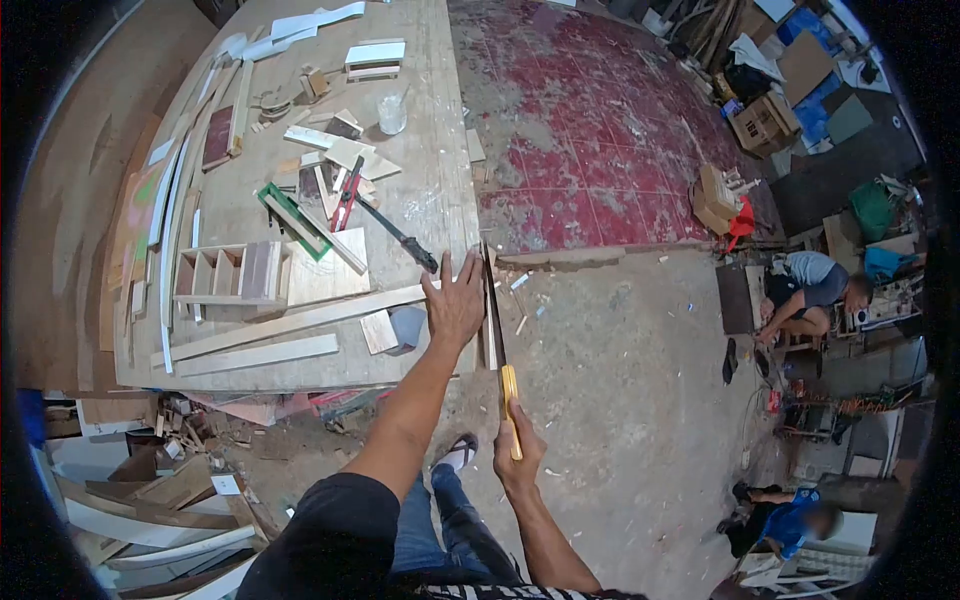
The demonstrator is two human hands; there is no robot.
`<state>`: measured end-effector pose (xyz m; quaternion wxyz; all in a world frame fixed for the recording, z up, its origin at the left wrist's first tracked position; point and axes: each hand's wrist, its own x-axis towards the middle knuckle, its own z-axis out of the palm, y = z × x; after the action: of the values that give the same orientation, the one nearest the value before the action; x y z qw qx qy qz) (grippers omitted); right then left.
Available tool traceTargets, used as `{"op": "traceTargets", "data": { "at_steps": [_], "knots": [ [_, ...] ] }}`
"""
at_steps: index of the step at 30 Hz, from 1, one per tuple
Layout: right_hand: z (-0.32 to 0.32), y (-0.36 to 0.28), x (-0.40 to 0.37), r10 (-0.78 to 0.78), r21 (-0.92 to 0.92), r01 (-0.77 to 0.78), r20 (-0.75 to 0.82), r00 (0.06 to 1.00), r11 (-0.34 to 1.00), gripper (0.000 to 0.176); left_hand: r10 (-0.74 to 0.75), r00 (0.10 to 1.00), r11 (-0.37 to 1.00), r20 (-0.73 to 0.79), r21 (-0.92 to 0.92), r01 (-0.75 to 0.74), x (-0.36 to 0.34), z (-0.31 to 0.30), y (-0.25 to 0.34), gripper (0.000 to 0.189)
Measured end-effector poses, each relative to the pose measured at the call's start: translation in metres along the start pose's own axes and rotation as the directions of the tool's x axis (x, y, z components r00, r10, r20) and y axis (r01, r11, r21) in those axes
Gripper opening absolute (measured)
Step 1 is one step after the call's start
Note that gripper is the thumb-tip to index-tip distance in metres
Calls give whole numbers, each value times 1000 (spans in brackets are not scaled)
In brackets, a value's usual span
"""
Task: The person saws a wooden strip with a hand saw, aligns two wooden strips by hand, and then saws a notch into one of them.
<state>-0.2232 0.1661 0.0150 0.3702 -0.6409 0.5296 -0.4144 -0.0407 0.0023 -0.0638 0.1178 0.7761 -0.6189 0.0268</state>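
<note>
Left hand, fingers spread, presses the workbench edge; right hand clenches the handsaw (yellow handle), cut seemingly unfinished.

A woodworking shop: a plank workbench strewn with wood offcuts, scrap timber on the floor.

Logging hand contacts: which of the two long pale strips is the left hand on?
The longer strip, its end under the left hand; the shorter strip lies apart, untouched.
</note>
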Motion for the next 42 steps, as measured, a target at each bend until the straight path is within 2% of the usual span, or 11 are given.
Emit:
{"op": "traceTargets", "data": {
  "at_steps": [6,10,12,16,19,22,27,29,32,37,42],
  "knots": [
    [41,-15,94,-74,56,77,-59,996,995,35,29,999,990,44,134,-35,-2,-5,-2,57],
    [3,-1,15,-201,-109,193,-69,977,975,33,-8,1000,1000,29,9,8,2,-7,1,58],
    [-10,-20,4,39,9,-40,20,999,999,39,-7,998,1000,67,-11,8,-5,-7,3,59],
    [32,-38,101,128,51,-132,80,989,990,39,-11,999,997,50,76,7,-9,-5,4,55],
    [10,-13,36,-34,-39,34,-6,999,999,38,-10,1000,1000,22,30,10,-2,-3,1,53],
    [-7,-33,6,51,67,-51,0,999,996,37,-22,998,1000,61,4,21,-2,-8,3,54],
    [33,-25,86,56,9,-57,75,996,998,37,-7,999,998,48,66,4,-5,-4,0,57],
    [27,-8,54,-197,-104,191,-57,979,976,37,-6,998,999,58,51,3,-2,-11,2,57],
    [-4,-8,-8,59,58,-60,5,998,997,36,-22,996,1000,84,6,22,1,-9,2,57],
    [40,-23,101,-13,79,15,-28,1000,997,36,-1,998,997,56,83,-4,-3,-7,1,55],
    [0,0,-5,-7,22,7,-17,1000,1000,36,-28,999,1000,40,-8,28,2,3,0,55]
  ]
}}
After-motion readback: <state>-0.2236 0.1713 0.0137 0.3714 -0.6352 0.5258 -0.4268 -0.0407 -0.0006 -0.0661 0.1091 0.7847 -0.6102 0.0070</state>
